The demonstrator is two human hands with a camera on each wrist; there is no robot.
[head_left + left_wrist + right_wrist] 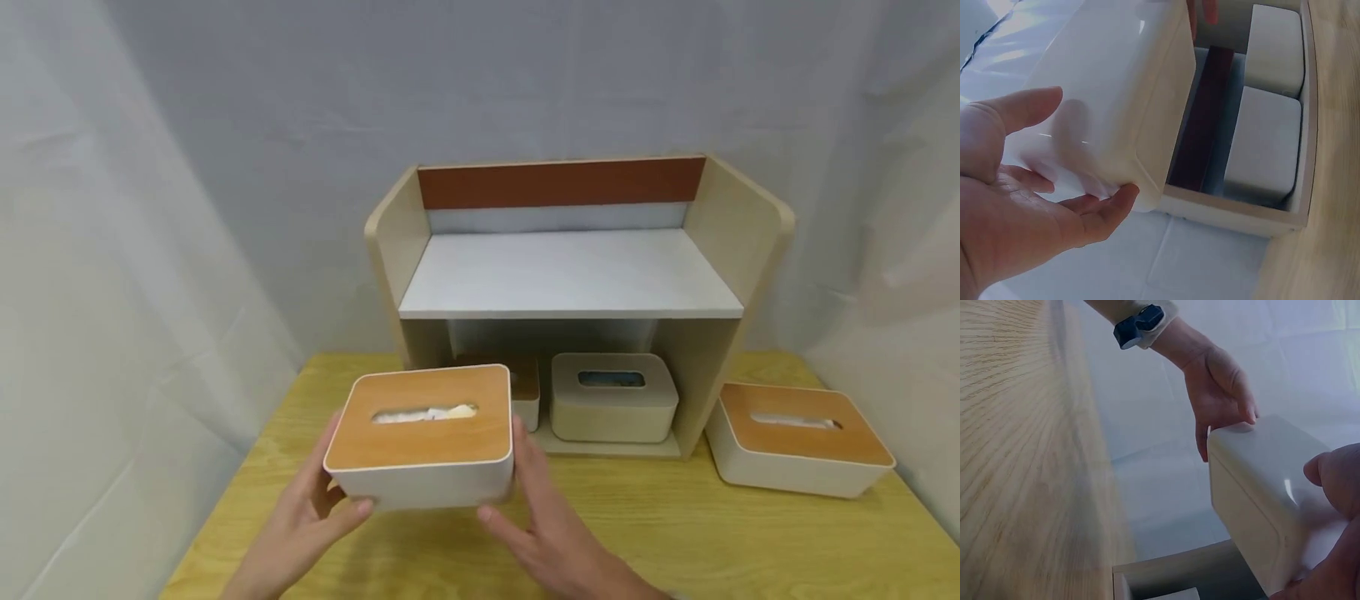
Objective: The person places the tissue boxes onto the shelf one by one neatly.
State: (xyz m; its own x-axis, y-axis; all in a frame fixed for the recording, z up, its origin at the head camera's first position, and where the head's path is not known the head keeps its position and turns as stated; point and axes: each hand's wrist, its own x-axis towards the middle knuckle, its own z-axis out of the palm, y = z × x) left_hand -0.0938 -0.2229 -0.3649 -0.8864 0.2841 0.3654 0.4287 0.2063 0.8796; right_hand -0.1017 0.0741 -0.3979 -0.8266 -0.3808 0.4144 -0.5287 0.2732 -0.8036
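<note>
A white tissue box point(420, 442) with a wood-coloured lid is held up above the table, in front of the shelf unit, tissue showing in its slot. My left hand point(303, 517) grips its left end, thumb at the lower front edge and fingers at the side. At the other end, my right hand point(547, 521) holds it with the thumb low in front and the fingers along the side. The left wrist view shows the box's white body point(1110, 81) close up, with the left hand point(1041, 206) bent around its end. The box's underside appears in the right wrist view.
A two-level shelf unit point(570, 271) stands at the back. On its lower level are a cream tissue box point(615, 400) and a wood-lidded box point(528, 400), partly hidden by the held one. Another wood-lidded tissue box point(802, 437) sits right of the unit on the wooden table point(637, 517).
</note>
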